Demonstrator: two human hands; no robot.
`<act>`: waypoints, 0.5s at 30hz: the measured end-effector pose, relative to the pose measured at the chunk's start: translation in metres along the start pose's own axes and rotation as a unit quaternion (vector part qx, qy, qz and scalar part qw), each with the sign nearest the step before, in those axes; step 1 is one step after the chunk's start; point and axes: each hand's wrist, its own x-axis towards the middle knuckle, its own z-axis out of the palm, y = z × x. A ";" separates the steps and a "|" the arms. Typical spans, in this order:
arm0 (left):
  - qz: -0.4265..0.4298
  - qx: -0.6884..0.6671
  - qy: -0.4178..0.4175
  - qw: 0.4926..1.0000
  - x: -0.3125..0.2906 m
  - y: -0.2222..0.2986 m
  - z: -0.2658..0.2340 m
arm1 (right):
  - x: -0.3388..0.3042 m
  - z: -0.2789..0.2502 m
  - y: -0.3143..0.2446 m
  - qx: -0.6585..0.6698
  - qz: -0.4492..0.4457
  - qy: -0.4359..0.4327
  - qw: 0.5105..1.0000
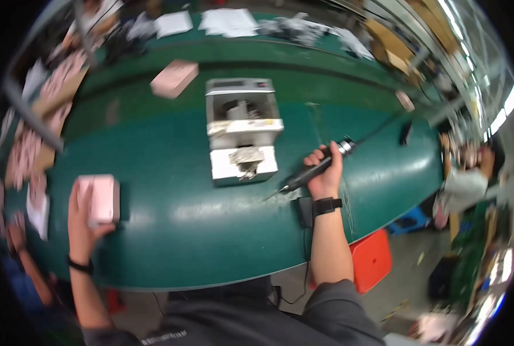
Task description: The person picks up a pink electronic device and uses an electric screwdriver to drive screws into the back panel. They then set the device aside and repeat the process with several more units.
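My left hand [82, 230] is wrapped around a light pink, rounded box-shaped case [103, 199] at the left of the green table. Its thumb lies along the lower edge and its fingers along the left side. In my right hand [326, 181] is a black electric screwdriver [312, 173], gripped around its body, with the thin bit pointing down and left over the table. Between my hands, farther back, stands a grey and white screw feeder [244, 124]. A white box-like part [219, 165] with a metal piece sits at its front.
Another pink case [175, 79] lies behind the feeder to the left. A black power adapter [306, 212] with a cord is beside my right wrist. Pink parts [35, 138] line the left side. A red stool [372, 260] stands by the table's front edge. Other people sit left and right.
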 end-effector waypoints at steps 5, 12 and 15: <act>0.055 0.005 -0.038 0.998 0.005 0.047 0.014 | -0.005 -0.014 -0.024 -0.031 -0.070 -0.014 0.997; 0.103 -0.119 -0.125 0.980 -0.017 0.088 0.016 | 0.001 -0.017 -0.027 -0.009 -0.059 -0.052 0.997; 0.138 -0.142 -0.134 0.971 -0.010 0.096 0.021 | -0.007 -0.011 -0.034 0.014 -0.059 -0.077 0.995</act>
